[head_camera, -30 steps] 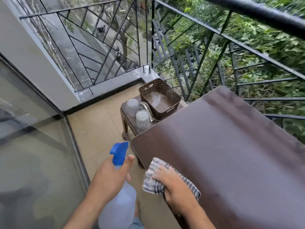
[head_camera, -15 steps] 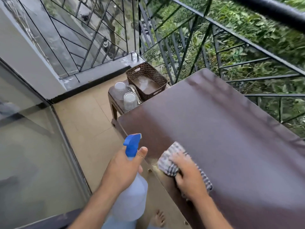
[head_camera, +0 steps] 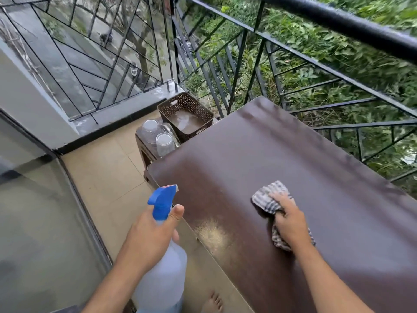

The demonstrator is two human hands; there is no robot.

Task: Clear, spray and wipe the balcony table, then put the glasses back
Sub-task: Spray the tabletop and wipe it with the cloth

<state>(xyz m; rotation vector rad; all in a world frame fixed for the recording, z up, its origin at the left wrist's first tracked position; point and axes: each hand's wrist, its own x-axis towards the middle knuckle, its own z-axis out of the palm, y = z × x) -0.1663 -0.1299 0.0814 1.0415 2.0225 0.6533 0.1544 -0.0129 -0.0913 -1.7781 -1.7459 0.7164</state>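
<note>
Brown table (head_camera: 282, 154), right hand (head_camera: 290, 222) pressing cloth (head_camera: 268, 197)

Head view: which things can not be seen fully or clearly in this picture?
- Spray bottle: its base is cut off by the bottom edge; the left hand covers its neck.
- Cloth: the right hand hides its middle.
- Stool: the table hides its near part.
- Third glass between the glasses and the basket: too unclear to confirm.
- Right railing: blurred.
</note>
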